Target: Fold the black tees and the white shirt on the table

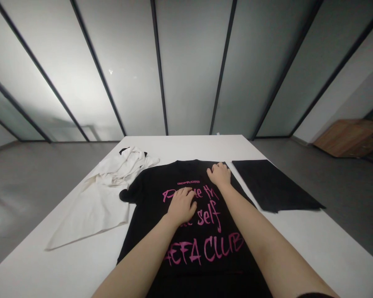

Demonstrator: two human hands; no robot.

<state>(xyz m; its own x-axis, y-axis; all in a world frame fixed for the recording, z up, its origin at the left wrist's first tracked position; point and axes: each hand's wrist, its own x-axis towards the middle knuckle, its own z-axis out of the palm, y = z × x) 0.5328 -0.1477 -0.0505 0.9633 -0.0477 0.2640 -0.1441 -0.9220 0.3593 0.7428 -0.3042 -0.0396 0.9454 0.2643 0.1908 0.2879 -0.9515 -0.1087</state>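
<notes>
A black T-shirt [152,215] with pink lettering lies spread on the white table, collar toward the far side. Its left sleeve sticks out; no right sleeve shows, and that side runs straight. My left hand [182,205] rests on the lettering in the middle of the chest, fingers extended and thumb apart, covering some letters. Farther up, my right hand [219,174] is at the shirt's right shoulder, with fingers bent down onto the cloth near the edge. The fingertips there are partly hidden.
A crumpled white garment [96,198] with a bit of black lies on the left of the white table [186,145]. To the right is a folded black cloth [270,184]. Frosted glass panels [189,66] stand behind, and a wooden piece [348,136] is on the floor at right.
</notes>
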